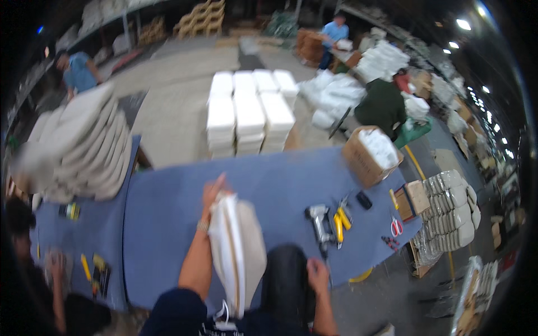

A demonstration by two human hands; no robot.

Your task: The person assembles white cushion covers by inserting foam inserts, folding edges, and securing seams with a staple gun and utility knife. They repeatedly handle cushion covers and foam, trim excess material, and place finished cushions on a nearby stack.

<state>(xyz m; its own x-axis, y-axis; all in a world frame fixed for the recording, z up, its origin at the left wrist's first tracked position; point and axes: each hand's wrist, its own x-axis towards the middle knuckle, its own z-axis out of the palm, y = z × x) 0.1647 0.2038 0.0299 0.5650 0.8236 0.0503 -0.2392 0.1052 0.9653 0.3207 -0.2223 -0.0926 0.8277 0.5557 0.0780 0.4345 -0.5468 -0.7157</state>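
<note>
My left hand (213, 193) grips the cushion (250, 238) at its far end, seemingly steadying it on edge; whether my right hand (318, 274) is closed, I can't tell.

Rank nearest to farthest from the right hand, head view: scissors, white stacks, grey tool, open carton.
1. Grey tool: ahead of the right hand.
2. Scissors: right side of the table.
3. Open carton: table's far right corner.
4. White stacks: past the table.

cushion (251, 242): white, beige, tan stripe; tabletop (162, 224): blue; scissors (396, 226): red-handled
</note>
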